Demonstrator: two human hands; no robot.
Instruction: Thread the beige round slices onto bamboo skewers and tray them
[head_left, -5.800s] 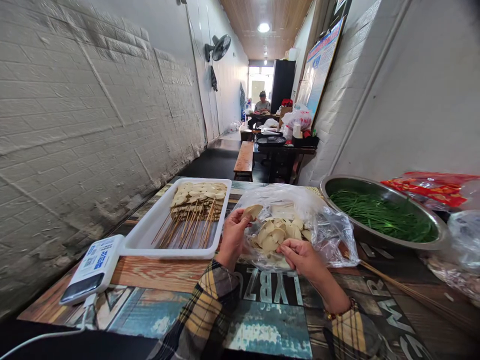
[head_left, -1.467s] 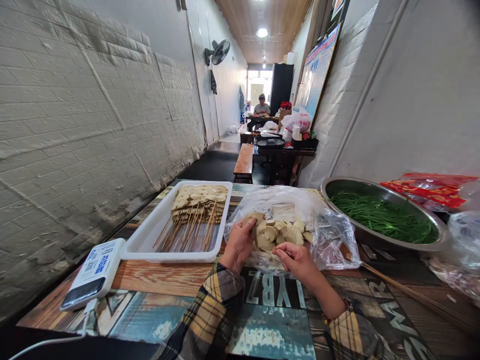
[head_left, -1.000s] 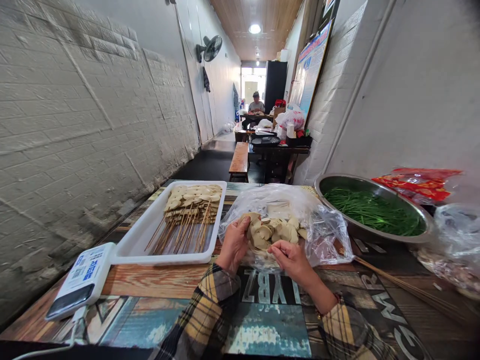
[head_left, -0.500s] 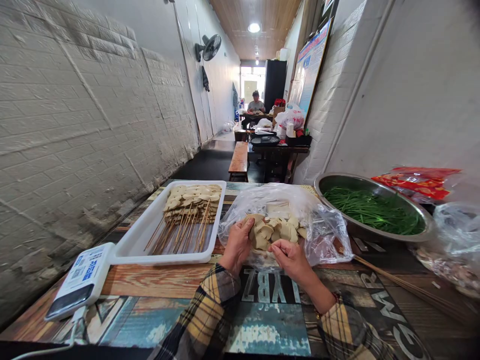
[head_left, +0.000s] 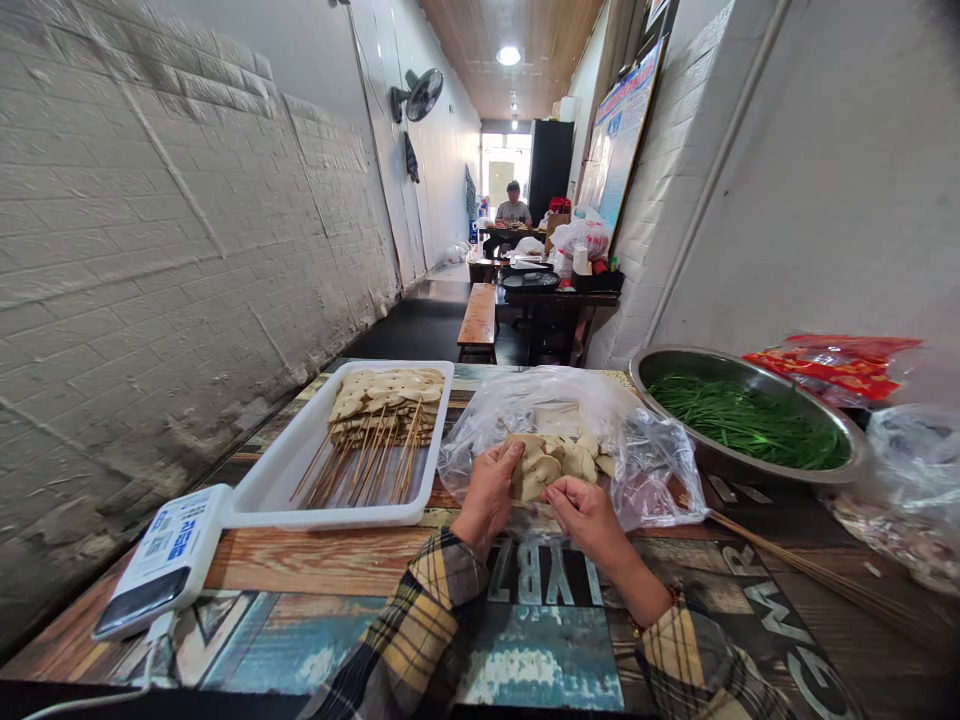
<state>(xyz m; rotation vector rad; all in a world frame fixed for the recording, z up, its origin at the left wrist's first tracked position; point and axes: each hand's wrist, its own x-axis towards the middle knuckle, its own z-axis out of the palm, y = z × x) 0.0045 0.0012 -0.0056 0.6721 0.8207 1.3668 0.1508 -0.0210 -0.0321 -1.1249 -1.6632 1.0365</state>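
My left hand [head_left: 489,492] is closed on a few thin, pale beige food slices [head_left: 536,470] with rounded edges, thumb on top. Against their lower right edge, my right hand [head_left: 589,510] is closed in a pinch; what its fingers grip is hidden. More loose slices [head_left: 577,458] lie just behind, in an open clear plastic bag [head_left: 645,450]. To the left, a white tray [head_left: 251,508] holds stacked skewered slices [head_left: 390,392], their bamboo sticks [head_left: 360,470] pointing toward me.
Loose bamboo skewers [head_left: 795,560] lie at the right, partly by the bag. A steel basin [head_left: 855,462] of green chives stands behind them, with a red package [head_left: 832,365] beyond. A white payment device [head_left: 161,565] with a cable sits left. Another person [head_left: 514,210] sits far back.
My left hand has shifted slightly right, bringing the held slices closer to my right hand. The right hand has barely moved. The person at the back has lifted their head a little.
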